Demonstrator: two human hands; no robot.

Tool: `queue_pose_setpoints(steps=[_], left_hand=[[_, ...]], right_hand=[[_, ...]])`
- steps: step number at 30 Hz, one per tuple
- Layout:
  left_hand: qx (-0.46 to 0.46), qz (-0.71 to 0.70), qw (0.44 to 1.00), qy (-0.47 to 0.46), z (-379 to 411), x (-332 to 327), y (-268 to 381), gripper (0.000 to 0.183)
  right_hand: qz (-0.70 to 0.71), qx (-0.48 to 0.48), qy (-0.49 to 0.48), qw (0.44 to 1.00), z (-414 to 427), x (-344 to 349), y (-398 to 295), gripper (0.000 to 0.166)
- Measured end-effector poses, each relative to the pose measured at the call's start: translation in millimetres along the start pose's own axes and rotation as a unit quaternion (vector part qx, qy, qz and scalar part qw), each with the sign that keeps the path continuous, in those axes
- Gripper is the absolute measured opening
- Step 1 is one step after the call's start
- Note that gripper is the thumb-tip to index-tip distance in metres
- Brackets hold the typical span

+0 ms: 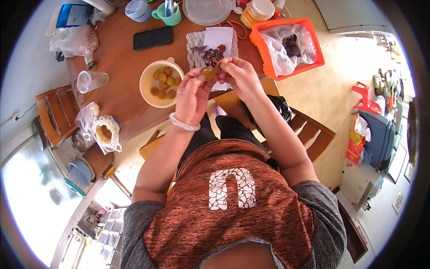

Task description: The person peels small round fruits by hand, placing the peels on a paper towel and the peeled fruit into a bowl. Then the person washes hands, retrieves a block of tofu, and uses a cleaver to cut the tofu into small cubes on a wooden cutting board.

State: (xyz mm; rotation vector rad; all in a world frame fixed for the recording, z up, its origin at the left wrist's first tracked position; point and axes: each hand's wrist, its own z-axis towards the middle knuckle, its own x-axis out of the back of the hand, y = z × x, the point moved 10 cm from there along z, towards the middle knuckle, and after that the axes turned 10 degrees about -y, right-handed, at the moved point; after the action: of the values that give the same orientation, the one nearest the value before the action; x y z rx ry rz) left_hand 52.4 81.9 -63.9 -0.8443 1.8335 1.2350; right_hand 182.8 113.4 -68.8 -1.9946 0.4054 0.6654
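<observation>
My left hand point(195, 89), with a pale bangle at its wrist, grips a peeled, yellowish round fruit point(208, 73), perhaps a grape. My right hand point(239, 75) pinches a brownish piece of skin point(218, 68) at the fruit's right side. Just beyond my fingers, a pile of dark purple peels point(213, 56) lies on white paper point(218, 35) over a grey textured pad point(195, 37). Left of my hands stands a cream plastic basket point(145, 84) holding several peeled yellow fruits point(162, 78). The lower parts of some fingertips are hidden.
An orange bin point(265, 64), lined with a clear bag and holding dark scraps, stands at the right. On the wooden table point(124, 77) are a black phone point(153, 38), a green mug point(172, 18), a plastic cup point(92, 81), a round lid point(207, 11) and a jar point(257, 13).
</observation>
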Motion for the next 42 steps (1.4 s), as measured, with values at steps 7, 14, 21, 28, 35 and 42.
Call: queue_pose_setpoints(steps=[7,14,21,28,35,42], left_hand=[[0.059,-0.063,0.996,-0.028,3.3,-2.0,9.8,0.024],[0.039,0.046,0.997,-0.052,6.7,1.7,18.6,0.029],[-0.018,0.312,0.949,-0.035,10.2,-3.4,37.9,0.044],[-0.054,0.435,0.898,-0.044,8.1,-21.7,41.5,0.048],[-0.060,0.436,0.898,-0.032,3.3,-14.3,31.3,0.046],[-0.002,0.437,0.900,-0.014,0.5,-6.8,19.2,0.044]], right_hand=[[-0.120,0.052,-0.001,0.991,16.3,18.4,-18.3,0.009],[-0.541,0.156,0.007,0.827,18.3,-7.0,-32.9,0.017],[-0.561,0.215,-0.085,0.795,-20.6,-65.8,-62.0,0.018],[-0.623,0.212,-0.090,0.748,-29.3,-80.2,-60.6,0.015],[-0.673,0.242,-0.069,0.696,-35.9,-82.5,-51.3,0.016],[-0.560,0.184,-0.036,0.807,-24.8,-47.9,-41.2,0.011]])
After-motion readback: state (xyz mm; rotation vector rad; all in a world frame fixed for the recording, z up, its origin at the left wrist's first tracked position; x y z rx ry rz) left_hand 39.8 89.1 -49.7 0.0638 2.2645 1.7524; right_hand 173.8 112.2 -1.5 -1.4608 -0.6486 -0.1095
